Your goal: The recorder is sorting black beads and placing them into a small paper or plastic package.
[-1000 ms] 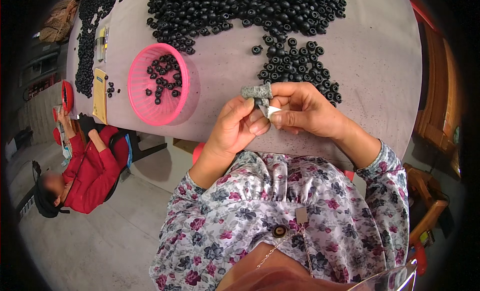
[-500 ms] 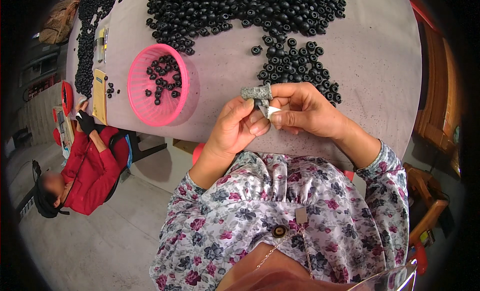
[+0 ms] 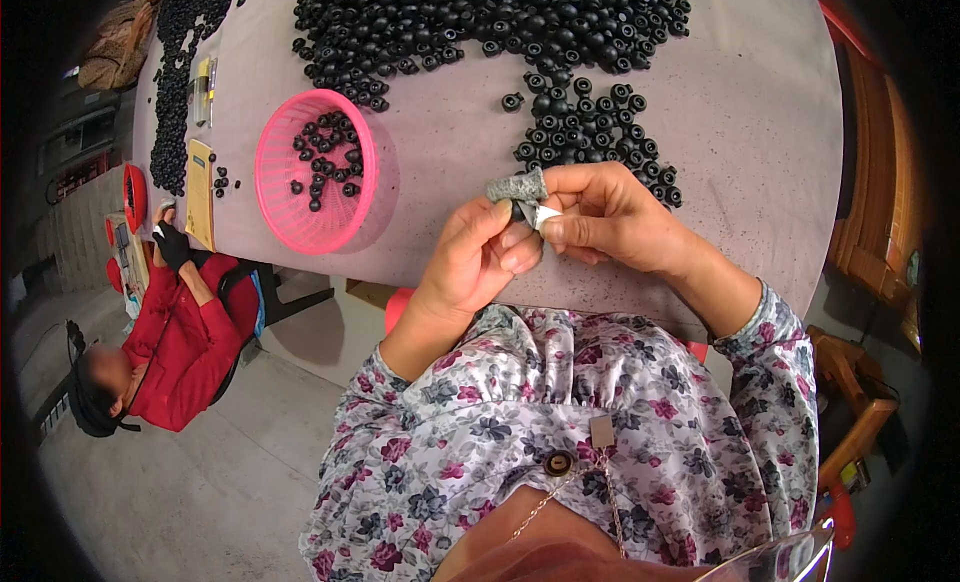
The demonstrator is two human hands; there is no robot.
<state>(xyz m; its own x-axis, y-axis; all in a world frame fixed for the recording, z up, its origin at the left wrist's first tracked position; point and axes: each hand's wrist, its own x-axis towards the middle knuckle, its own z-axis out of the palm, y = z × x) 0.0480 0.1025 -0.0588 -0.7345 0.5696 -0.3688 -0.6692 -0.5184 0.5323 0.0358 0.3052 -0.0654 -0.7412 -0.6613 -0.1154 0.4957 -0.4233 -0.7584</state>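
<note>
Both my hands meet over the table's near edge, thumbs almost together. My left hand pinches a small black rounded part, mostly covered by fingers. In my right hand, thumb and fingers close on a small white-wrapped piece with a thin greyish tip that touches or nearly touches the part; it looks like a small blade. A grey knitted finger sleeve covers the right index finger and lies across above the black part. Just beyond the hands is a small group of loose black round parts.
A large heap of black parts spreads over the far table. Left of my hands stands a pink basket with several parts inside. Farther left are a tan envelope-like packet and a co-worker in red. Wooden furniture stands at right.
My hands stay together and shift only slightly. The right index finger with its sleeve tilts a little, and less of the black part shows. The co-worker's hands move slightly.
</note>
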